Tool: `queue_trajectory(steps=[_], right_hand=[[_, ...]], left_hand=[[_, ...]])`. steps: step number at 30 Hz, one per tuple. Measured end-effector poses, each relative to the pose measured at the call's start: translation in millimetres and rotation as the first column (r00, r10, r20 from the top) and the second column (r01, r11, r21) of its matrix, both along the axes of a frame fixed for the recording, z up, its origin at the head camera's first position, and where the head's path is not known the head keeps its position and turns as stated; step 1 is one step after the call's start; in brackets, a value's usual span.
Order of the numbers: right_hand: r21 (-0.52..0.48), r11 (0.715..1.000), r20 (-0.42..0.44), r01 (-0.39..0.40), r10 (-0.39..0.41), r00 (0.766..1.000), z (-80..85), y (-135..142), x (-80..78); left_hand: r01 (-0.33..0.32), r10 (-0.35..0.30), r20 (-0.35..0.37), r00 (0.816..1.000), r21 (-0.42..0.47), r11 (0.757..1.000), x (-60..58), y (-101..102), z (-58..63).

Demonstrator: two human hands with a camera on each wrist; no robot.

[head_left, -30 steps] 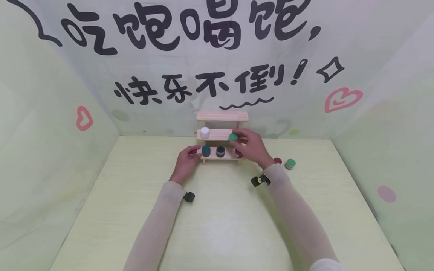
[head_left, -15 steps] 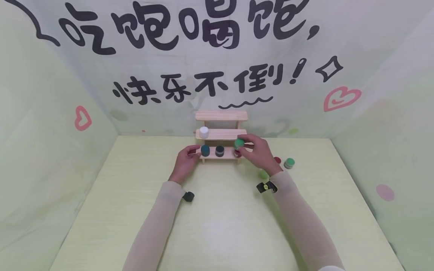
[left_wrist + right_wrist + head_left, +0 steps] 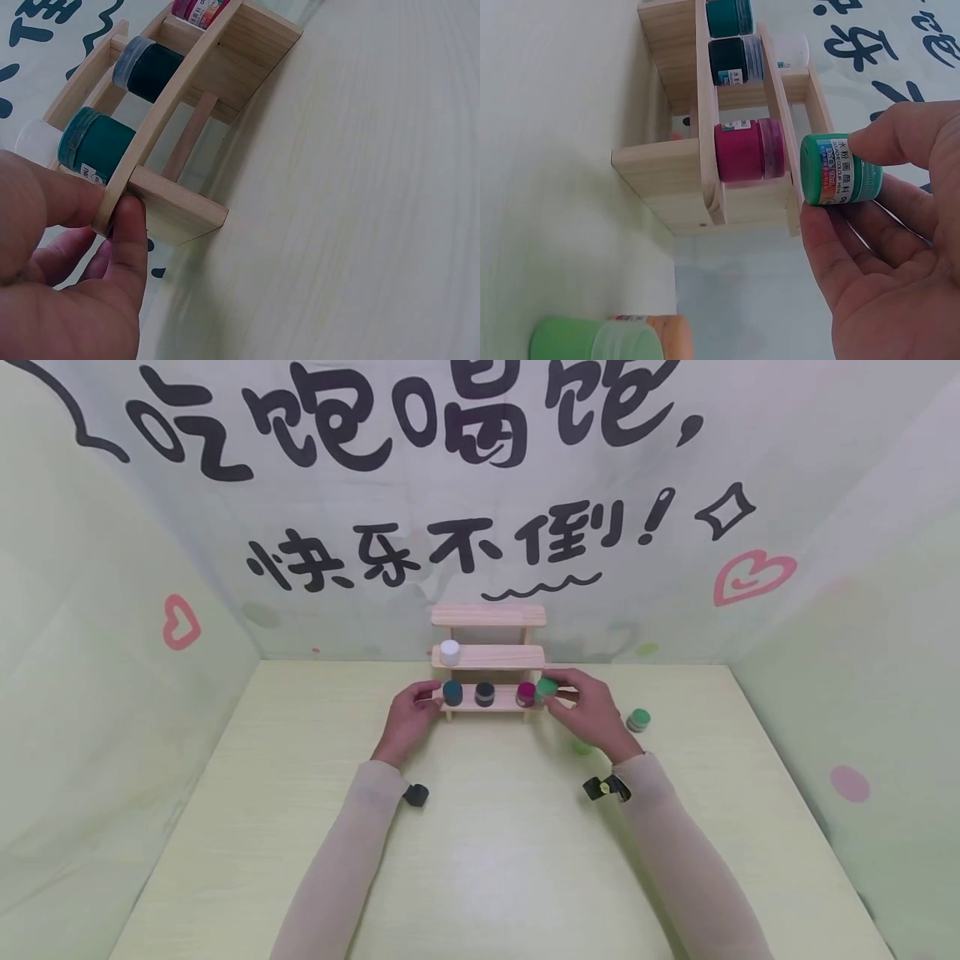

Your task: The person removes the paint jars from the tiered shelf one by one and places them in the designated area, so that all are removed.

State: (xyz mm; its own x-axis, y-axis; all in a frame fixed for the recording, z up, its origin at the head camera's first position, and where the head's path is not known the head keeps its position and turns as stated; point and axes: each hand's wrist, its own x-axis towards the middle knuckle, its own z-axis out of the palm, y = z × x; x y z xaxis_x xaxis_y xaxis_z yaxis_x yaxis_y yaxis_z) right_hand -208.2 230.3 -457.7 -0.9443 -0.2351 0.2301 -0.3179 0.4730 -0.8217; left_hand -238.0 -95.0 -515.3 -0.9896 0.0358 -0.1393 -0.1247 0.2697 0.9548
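A small three-step wooden rack stands against the back wall. My left hand pinches the left end of its lowest shelf, thumb above and fingers below in the left wrist view. Along that shelf sit a teal paint jar, a dark paint jar and a magenta paint jar. On the middle shelf, at the left, is a white jar. My right hand holds a green paint jar between thumb and fingers, beside the rack's right end; its label faces the right wrist camera.
Right of the rack, another green jar stands on the pale table. A light green jar and an orange one show low in the right wrist view. Printed cloth walls close off the back and sides.
My right hand has moved right and slightly nearer with the green jar, from the middle shelf's right end to beside the rack, uncovering the magenta jar. The left hand keeps its hold.
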Motion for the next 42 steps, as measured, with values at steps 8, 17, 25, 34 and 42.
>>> queue_trajectory(steps=[8, 17, 25, 34, 42], right_hand=[[-0.003, 1.000, 0.013, 0.026, -0.026, 1.000, -2.1, 16.8, 11.6], [0.020, 0.999, 0.033, 0.038, -0.039, 0.999, -11.3, 36.5, 23.0], [0.107, 0.991, -0.010, 0.077, -0.077, 0.997, -17.9, 56.8, 36.9], [0.092, 0.990, -0.033, 0.104, -0.101, 0.994, -30.5, 82.7, 48.0], [0.146, 0.981, 0.012, 0.132, -0.135, 0.991, -34.3, 97.7, 58.8]], left_hand=[[-0.005, 0.005, 0.005, 1.000, -0.014, 1.000, 0.4, 2.2, 1.3], [-0.015, 0.015, 0.009, 1.000, -0.014, 1.000, 0.0, 1.8, 0.8], [-0.012, 0.012, 0.004, 1.000, -0.007, 1.000, -0.8, 0.5, -1.6], [-0.018, 0.018, 0.000, 1.000, -0.008, 1.000, -1.6, 2.5, 0.3], [-0.016, 0.016, 0.008, 1.000, -0.012, 1.000, -1.6, 1.3, -1.5]])
